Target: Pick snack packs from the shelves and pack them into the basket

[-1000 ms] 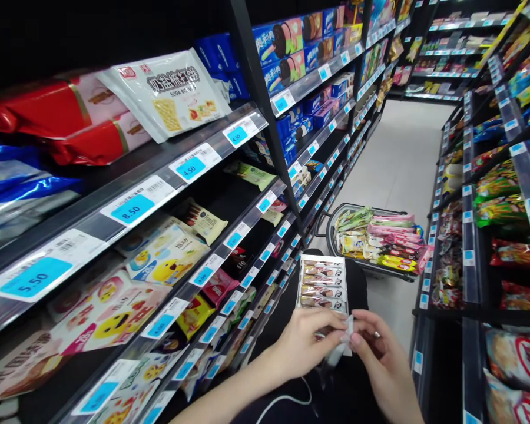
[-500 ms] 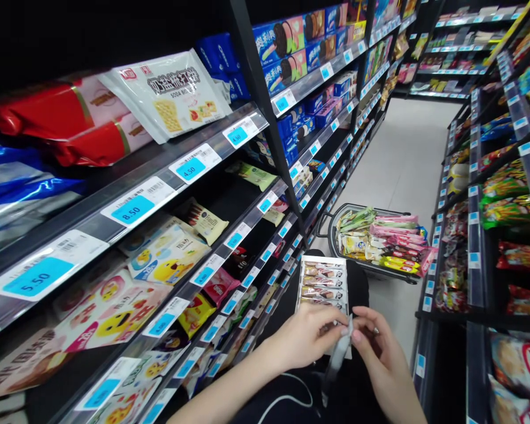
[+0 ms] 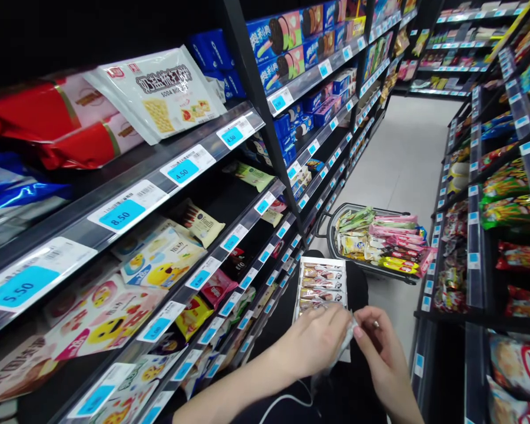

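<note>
A white open box of several wrapped snack bars rests on my dark-clothed lap. Just over its near end, my left hand is closed, with its fingers curled on a crumpled piece of clear plastic wrap. On the other side of the wrap, my right hand pinches its edge between thumb and fingers. The lower part of the wrap hangs below my left hand and is blurred. My left hand covers the nearest bars in the box.
Beyond my knees, a dark basket full of packaged snacks stands on the aisle floor. A stocked shelf with price tags runs close along the left. Another rack of snack bags lines the right.
My left hand has turned over and closed further round the plastic, bunching up the strip that hung down. My right hand keeps its pinch. The view has shifted slightly.
</note>
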`<action>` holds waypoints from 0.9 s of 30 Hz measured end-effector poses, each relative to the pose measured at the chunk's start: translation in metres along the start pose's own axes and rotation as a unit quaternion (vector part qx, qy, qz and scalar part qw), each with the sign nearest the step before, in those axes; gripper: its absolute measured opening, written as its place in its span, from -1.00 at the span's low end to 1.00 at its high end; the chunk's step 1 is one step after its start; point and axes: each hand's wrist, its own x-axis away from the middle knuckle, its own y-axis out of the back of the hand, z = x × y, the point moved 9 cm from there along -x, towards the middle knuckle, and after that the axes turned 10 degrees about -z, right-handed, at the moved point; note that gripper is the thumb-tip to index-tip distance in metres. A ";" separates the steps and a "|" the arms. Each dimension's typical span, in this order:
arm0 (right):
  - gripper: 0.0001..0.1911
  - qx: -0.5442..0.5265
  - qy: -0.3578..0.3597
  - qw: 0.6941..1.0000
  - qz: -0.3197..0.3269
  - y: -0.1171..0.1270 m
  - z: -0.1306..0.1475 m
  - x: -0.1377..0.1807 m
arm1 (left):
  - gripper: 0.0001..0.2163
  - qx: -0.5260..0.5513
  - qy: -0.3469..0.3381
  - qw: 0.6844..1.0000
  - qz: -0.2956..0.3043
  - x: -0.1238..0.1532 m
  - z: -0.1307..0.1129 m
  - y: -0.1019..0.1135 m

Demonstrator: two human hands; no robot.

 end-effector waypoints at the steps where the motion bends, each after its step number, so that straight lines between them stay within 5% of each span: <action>1: -0.83 -0.005 0.004 1.000 0.002 -0.001 0.000 -0.001 | -0.85 -0.002 0.013 1.000 -0.002 -0.002 0.001 0.000; 12: -0.90 -0.078 0.062 0.995 -0.018 -0.010 -0.008 -0.003 | -0.82 0.184 0.199 0.961 -0.058 0.000 0.028 -0.007; 18: -0.71 0.102 0.025 0.993 -0.050 -0.002 -0.015 -0.008 | -0.81 0.167 0.133 0.975 -0.064 -0.002 0.021 -0.012; 22: -0.77 0.057 0.016 0.998 -0.007 0.000 -0.013 -0.010 | -0.88 0.278 0.163 0.940 -0.109 -0.001 0.029 -0.001; 24: -0.80 0.033 0.029 0.999 -0.030 0.010 -0.014 -0.012 | -0.91 0.345 0.184 0.916 -0.090 0.006 0.033 -0.001; 27: -0.82 0.028 0.039 0.996 -0.076 0.030 -0.019 -0.014 | -0.79 0.388 0.206 0.898 0.021 0.027 0.033 -0.016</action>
